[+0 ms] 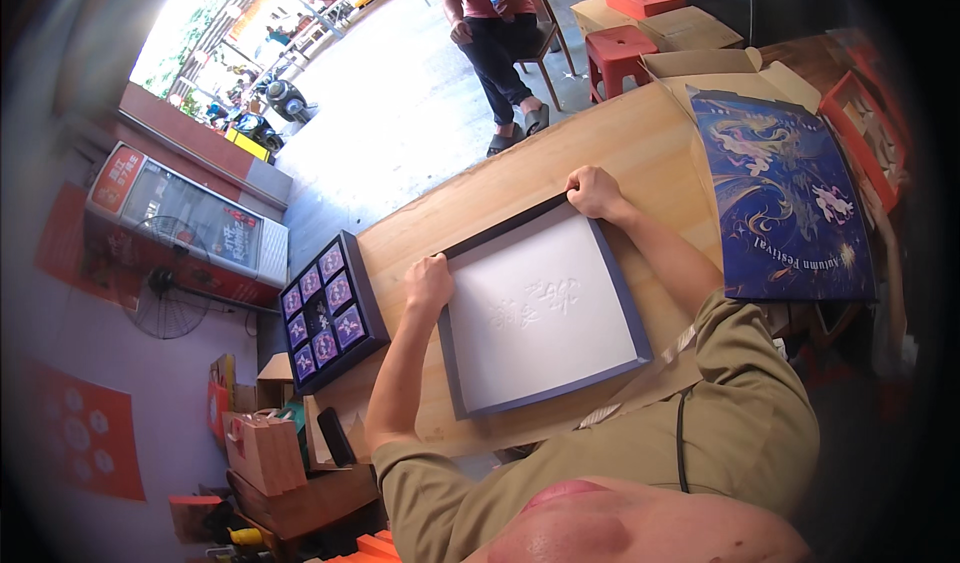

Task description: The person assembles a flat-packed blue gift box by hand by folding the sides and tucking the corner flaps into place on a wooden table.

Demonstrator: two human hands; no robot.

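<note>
A shallow dark blue box lid (540, 313) lies on the wooden table with its white inside facing up. Embossed marks show in the middle of that white face. At its far left corner my left hand (429, 281) is closed on the rim. My right hand (596, 193) grips the far right corner, fingers curled over the edge. To the left stands a dark blue box (365, 303) holding rows of small purple patterned packs (338, 290). A decorated blue box cover or bag (785, 198) with gold and white figures is on the right.
A pale cord or ribbon (640, 383) runs along the near table edge. A phone (335, 436) and paper bags (265, 453) are at the lower left. An open cardboard carton (745, 78) and a red tray (868, 138) stand far right. Beyond the table, a person (490, 43) sits near a red stool (615, 58).
</note>
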